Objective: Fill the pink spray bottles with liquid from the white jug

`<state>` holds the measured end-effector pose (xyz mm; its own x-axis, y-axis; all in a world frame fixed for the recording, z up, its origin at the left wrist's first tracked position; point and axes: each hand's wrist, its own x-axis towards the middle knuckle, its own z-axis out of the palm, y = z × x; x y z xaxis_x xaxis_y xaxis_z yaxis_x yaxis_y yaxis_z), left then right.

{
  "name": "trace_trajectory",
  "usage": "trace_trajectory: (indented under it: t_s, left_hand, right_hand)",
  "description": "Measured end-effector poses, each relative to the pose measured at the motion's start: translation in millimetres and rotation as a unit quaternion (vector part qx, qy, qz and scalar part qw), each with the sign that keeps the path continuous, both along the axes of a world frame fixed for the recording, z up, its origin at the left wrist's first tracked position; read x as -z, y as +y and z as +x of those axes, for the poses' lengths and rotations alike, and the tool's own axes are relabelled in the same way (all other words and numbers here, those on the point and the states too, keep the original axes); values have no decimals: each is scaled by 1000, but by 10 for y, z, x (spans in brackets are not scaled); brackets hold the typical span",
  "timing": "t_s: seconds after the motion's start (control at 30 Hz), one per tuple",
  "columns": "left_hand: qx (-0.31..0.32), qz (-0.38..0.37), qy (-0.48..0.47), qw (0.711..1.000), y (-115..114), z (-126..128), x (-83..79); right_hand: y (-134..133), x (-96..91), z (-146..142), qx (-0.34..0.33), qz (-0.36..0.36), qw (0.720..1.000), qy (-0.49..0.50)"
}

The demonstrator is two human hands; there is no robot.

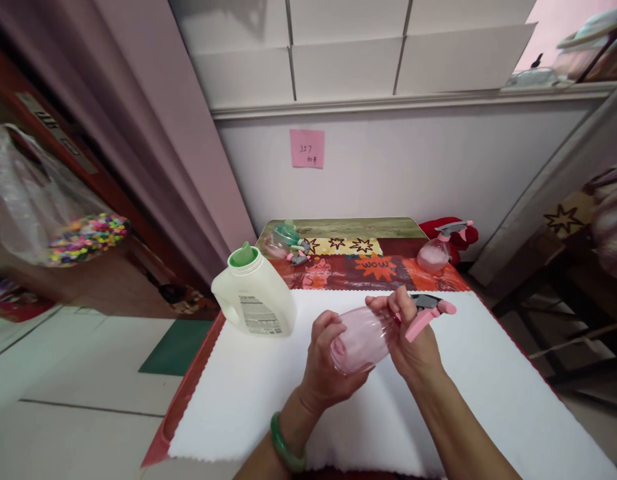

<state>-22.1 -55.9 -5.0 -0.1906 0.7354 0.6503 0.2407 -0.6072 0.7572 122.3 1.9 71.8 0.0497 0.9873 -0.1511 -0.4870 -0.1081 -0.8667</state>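
Observation:
A clear pink spray bottle (363, 337) lies tilted between my two hands above the white cloth. Its base is gripped by my left hand (325, 363), fingers curled round it. At the other end, the fingers of my right hand (408, 333) close around the neck, just under the grey and pink trigger head (428, 310). The palm side of the neck is hidden by those fingers. Left of my hands a large cream jug (258, 293) stands upright, with a green piece (243, 255) in its mouth.
A second spray bottle (434, 255) stands at the back right beside a red item (465, 237). Several bottle parts, one a green bottle (287, 233), lie at the back left. White cloth (228, 400) covers the table; a bag of coloured beads (88, 237) hangs at left.

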Motion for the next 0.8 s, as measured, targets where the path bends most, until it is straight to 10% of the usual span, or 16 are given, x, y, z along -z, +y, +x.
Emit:
trace_trajectory:
  t_s: [0.17,0.4,0.47,0.63,0.7,0.8]
  left_hand:
    - [146,-175,-219,949,-131,92,-71]
    - [479,-526,-407,573,-44,165,58]
    - [409,-511,-416,631,-38,196,39]
    - [119,-239,-248,931,-89,242,21]
    - [46,-130,-81,987,-97,215,45]
    - [-35,-54,42,997,-95,165,53]
  right_hand:
    - [-20,-14,69,-84,37,996,-19]
    - [-6,-9,138,-154,145,976,-48]
    - [10,3,133,-115,121,985,-43]
    - [41,27,52,48,23,998,36]
    - [38,32,14,61,2,996,63]
    - [17,38,0,35,-19,997,69]
